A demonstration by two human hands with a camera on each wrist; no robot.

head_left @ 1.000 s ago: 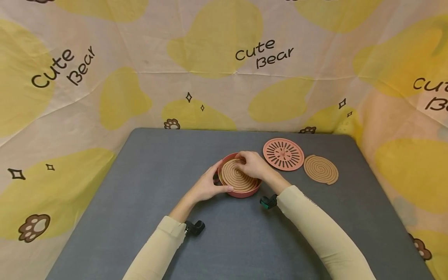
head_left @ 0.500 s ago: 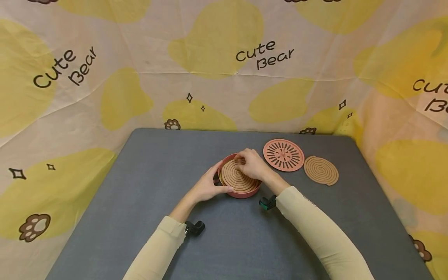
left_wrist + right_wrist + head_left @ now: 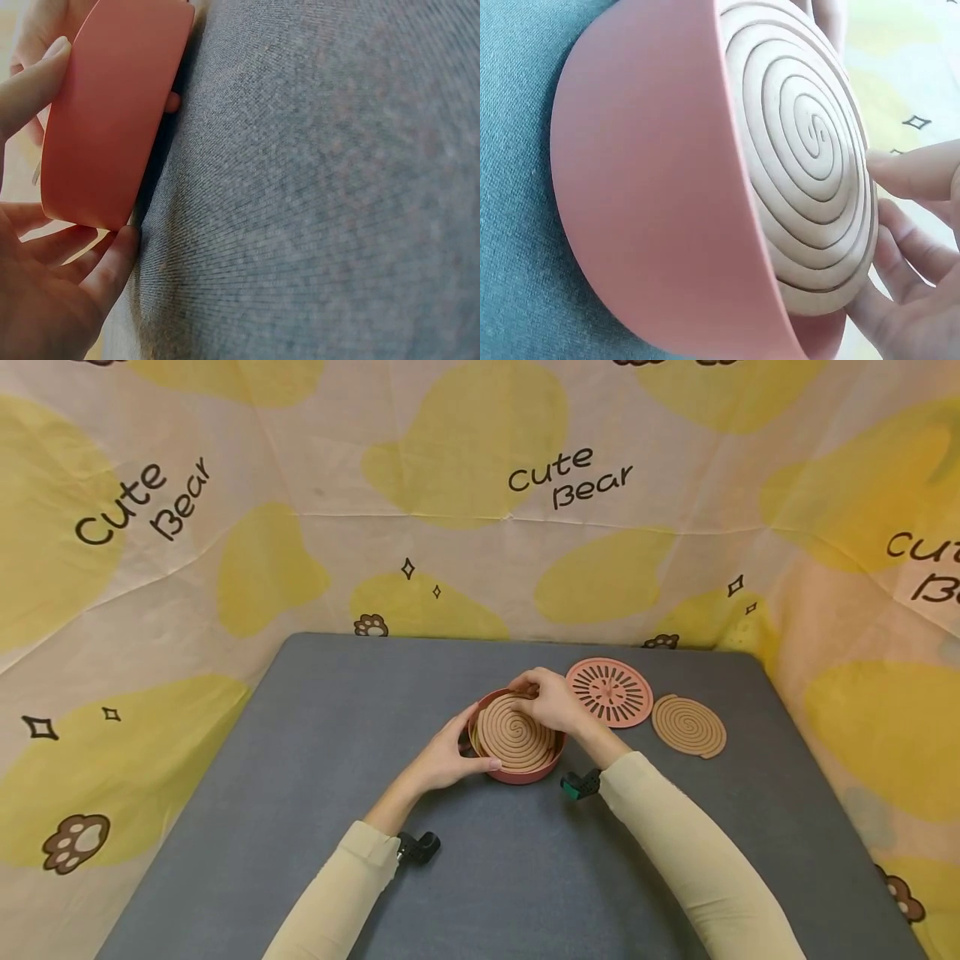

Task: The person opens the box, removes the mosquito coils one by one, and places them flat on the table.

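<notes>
A round, shallow pink box (image 3: 519,778) stands on the table, and my left hand (image 3: 442,762) grips its left side, thumb at the front rim and fingers behind. In the left wrist view, that thumb and those fingers span the box's wall (image 3: 120,105). Inside the box lies a tan mosquito coil (image 3: 513,735). My right hand (image 3: 553,702) pinches the coil's far right edge. The right wrist view shows the coil (image 3: 802,172) tilted, part of its edge standing above the rim, with thumb and fingers of the right hand (image 3: 915,247) at that edge.
Behind and right of the box lies a pink slotted lid (image 3: 609,693). Another mosquito coil (image 3: 688,727) rests flat beside it. A patterned cloth (image 3: 480,468) hangs along the back edge of the grey table (image 3: 360,693).
My right hand has moved slightly right and back, from the coil's middle to its edge. The coil in the box has shifted a little and its edge has lifted. The left hand stays put.
</notes>
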